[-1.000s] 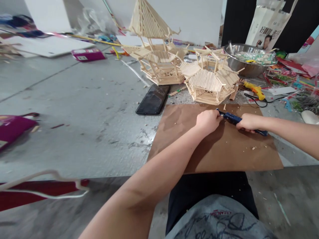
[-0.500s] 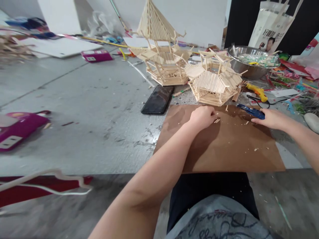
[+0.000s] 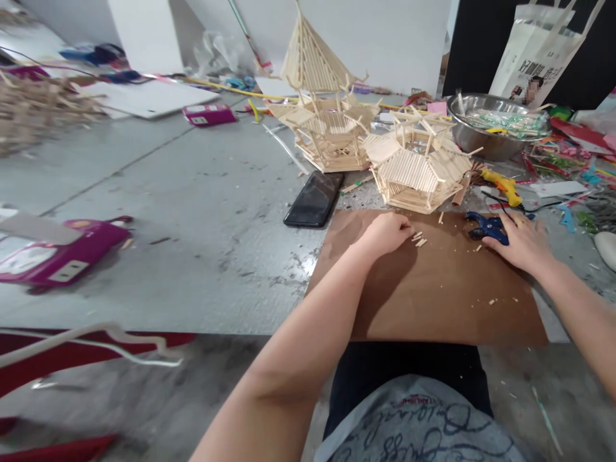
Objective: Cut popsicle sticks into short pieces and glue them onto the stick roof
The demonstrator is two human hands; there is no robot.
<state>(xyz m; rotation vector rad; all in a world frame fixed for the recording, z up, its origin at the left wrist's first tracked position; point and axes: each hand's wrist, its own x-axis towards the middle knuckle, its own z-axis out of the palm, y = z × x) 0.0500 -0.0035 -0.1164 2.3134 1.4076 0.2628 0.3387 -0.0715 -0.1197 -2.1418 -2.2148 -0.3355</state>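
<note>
Blue pliers (image 3: 486, 228) are touched by the right hand (image 3: 524, 242), fingers spread, near the brown paper's (image 3: 433, 295) far right corner. The left hand's (image 3: 389, 232) fingers are curled together near its far edge; whether anything is held cannot be told. Two stick models (image 3: 418, 172) and one phone (image 3: 314, 200) are set on the grey tabletop (image 3: 216, 269).

Behind the bowl (image 3: 481, 142), on the white bag (image 3: 522, 45), you can read the dark characters 好咖啡; those following them are too unclear. On your shirt (image 3: 409, 427), nearer to you than the bowl, small reddish capitals seem "STABLISH"; the large dark script cannot be read surely.
</note>
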